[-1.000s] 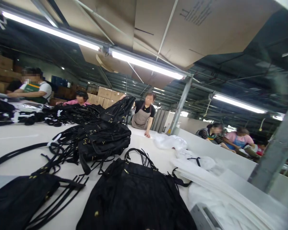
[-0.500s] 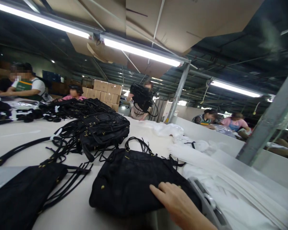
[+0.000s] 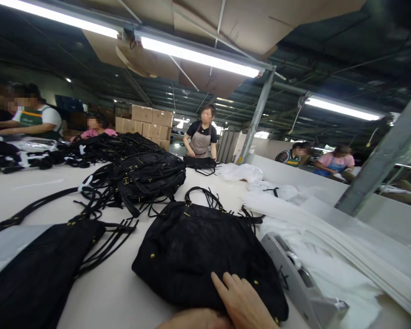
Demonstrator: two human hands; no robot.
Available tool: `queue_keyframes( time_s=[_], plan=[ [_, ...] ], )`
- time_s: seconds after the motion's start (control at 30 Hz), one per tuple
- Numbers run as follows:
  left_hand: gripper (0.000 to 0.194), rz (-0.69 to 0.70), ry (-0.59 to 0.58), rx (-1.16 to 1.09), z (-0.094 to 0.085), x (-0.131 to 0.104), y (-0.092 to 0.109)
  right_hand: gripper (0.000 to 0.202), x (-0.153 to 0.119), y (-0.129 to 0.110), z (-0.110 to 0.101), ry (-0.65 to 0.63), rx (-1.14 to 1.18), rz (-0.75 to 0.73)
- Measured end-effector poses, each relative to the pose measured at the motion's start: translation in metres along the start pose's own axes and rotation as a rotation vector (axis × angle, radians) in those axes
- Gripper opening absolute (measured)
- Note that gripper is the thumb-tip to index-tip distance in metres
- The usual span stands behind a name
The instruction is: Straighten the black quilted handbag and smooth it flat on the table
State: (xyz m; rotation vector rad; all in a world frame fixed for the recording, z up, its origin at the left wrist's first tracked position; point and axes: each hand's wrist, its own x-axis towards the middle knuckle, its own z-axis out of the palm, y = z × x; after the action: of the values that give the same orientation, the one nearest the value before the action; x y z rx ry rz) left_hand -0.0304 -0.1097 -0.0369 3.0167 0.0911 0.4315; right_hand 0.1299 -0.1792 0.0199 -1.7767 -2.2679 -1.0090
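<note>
Our right hand (image 3: 241,304) lies flat, fingers spread, on the near edge of the black handbag (image 3: 202,249), gripping nothing. Our left hand (image 3: 195,318) barely shows; we cannot tell its state. This bag rests on the white table (image 3: 119,292), beside a grey tool (image 3: 299,278).

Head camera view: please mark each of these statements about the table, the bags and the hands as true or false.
1. A hand rests on the black handbag. True.
2. The handbag near the hand is white. False: it is black.
3. A person in a grey apron stands at the far end of the table. True.
4. The cardboard boxes are stacked on the table. False: they stand behind it.
5. White material lies to the right of the handbag. True.
</note>
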Motion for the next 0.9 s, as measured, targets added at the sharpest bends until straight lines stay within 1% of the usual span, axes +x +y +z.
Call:
queue_keyframes(
  time_s=[0.07, 0.13, 0.2, 0.23, 0.37, 0.43, 0.5, 0.57, 0.6, 0.67, 0.73, 0.8, 0.83, 0.9],
  plan=[
    [0.02, 0.061, -0.04, 0.004, -0.011, 0.006, 0.001, 0.056, 0.003, 0.002, -0.003, -0.031, -0.004, 0.02],
    [0.014, 0.11, -0.058, 0.043, -0.022, 0.01, 0.002, 0.056, 0.002, 0.002, -0.001, -0.028, 0.016, 0.018],
    [0.008, 0.158, -0.029, 0.112, -0.028, 0.009, 0.005, 0.055, -0.002, 0.001, 0.002, -0.008, 0.047, 0.007],
    [0.009, 0.181, 0.002, 0.137, -0.029, 0.008, 0.006, 0.055, -0.005, 0.0, 0.002, 0.004, 0.058, 0.006],
    [0.025, 0.277, 0.174, 0.186, -0.029, 0.001, 0.013, 0.056, -0.017, -0.002, 0.003, 0.011, 0.068, 0.011],
    [0.027, 0.279, 0.332, 0.216, -0.034, -0.001, 0.015, 0.056, -0.023, -0.004, 0.006, 0.011, 0.076, 0.008],
    [0.023, 0.231, 0.486, 0.326, -0.041, -0.003, 0.014, 0.053, -0.028, -0.004, 0.011, 0.021, 0.11, 0.001],
    [0.024, 0.124, 0.556, 0.457, -0.044, -0.005, 0.009, 0.048, -0.03, -0.002, 0.013, -0.003, 0.168, -0.011],
    [0.025, 0.065, 0.564, 0.498, -0.042, -0.006, 0.006, 0.045, -0.03, -0.001, 0.011, -0.032, 0.208, -0.024],
    [0.03, -0.039, 0.509, 0.489, -0.035, -0.01, 0.0, 0.04, -0.028, 0.004, 0.0, -0.103, 0.296, -0.058],
    [0.035, -0.064, 0.377, 0.425, -0.029, -0.013, -0.003, 0.038, -0.025, 0.009, -0.017, -0.128, 0.374, -0.091],
    [0.04, -0.088, 0.199, 0.349, -0.029, -0.015, -0.001, 0.034, -0.024, 0.013, -0.035, -0.098, 0.442, -0.13],
    [0.042, -0.11, 0.134, 0.304, -0.032, -0.016, 0.001, 0.03, -0.025, 0.014, -0.043, -0.056, 0.469, -0.158],
    [0.043, -0.169, 0.049, 0.209, -0.042, -0.015, 0.007, 0.025, -0.032, 0.012, -0.051, 0.033, 0.508, -0.222]
  ],
)
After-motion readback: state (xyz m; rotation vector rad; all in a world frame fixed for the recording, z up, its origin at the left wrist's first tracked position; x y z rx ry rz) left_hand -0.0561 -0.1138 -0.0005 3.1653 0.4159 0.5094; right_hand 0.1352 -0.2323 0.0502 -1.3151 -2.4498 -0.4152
